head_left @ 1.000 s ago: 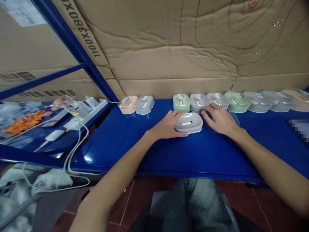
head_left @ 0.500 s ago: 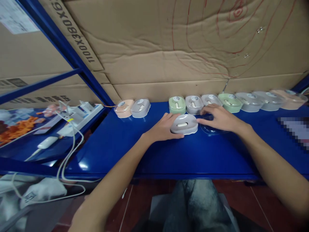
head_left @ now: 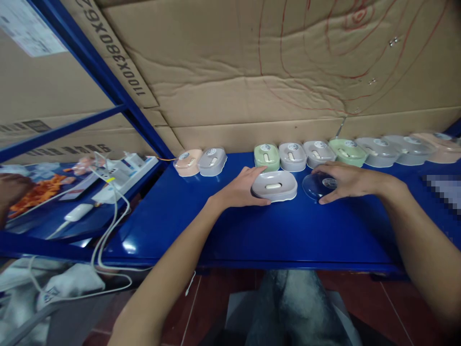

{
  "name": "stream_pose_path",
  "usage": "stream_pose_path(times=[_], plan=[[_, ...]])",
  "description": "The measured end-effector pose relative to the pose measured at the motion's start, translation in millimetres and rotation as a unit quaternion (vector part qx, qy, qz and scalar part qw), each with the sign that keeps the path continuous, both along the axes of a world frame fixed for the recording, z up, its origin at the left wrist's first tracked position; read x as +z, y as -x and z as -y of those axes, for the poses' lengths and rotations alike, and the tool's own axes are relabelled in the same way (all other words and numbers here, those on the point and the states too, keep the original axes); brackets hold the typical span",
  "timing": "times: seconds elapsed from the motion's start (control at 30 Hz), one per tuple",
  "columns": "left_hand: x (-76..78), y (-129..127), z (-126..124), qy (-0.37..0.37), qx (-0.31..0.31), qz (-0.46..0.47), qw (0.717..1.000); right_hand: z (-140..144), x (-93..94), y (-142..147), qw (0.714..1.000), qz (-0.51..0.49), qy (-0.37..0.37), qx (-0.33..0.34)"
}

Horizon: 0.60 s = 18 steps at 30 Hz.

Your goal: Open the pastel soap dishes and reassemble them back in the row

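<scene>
Fingers (head_left: 326, 169) of the right hand (head_left: 345, 180) now curl over the clear lid (head_left: 317, 186), which has tilted up off the tabletop (head_left: 252, 230) since a second ago. The left hand (head_left: 239, 190) keeps bracing the gray soap dish (head_left: 274, 185) just beside it, open-topped.

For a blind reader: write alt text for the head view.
The left hand steadies a grey soap dish on a blue shelf; the right hand grips a clear lid beside it. A row of lidded dishes lines the cardboard wall behind.
</scene>
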<state>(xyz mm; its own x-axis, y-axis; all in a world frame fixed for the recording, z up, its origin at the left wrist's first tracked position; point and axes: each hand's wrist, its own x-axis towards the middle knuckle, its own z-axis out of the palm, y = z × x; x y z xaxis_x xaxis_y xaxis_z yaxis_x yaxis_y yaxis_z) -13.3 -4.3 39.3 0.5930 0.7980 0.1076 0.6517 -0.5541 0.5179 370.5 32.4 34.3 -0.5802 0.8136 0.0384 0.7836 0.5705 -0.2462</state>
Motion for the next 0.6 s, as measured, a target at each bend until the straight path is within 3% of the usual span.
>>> stream_pose_path(times=[0.13,0.3,0.47,0.6], plan=[[-4.1,-3,1,0.001,0.004,0.011,1.0,7,13.9,6,0.999,-0.031,-0.025,-0.01],[-13.8,-12,5,0.003,-0.002,0.042,0.999,24,28.0,42,0.978,-0.15,-0.126,-0.07],[-24.9,-22,8,0.004,-0.002,0.081,0.997,36,14.6,83,0.969,-0.178,-0.167,0.022],[-30.4,-24,6,0.01,-0.008,0.11,0.994,39,0.9,96,0.971,-0.152,-0.178,0.042]])
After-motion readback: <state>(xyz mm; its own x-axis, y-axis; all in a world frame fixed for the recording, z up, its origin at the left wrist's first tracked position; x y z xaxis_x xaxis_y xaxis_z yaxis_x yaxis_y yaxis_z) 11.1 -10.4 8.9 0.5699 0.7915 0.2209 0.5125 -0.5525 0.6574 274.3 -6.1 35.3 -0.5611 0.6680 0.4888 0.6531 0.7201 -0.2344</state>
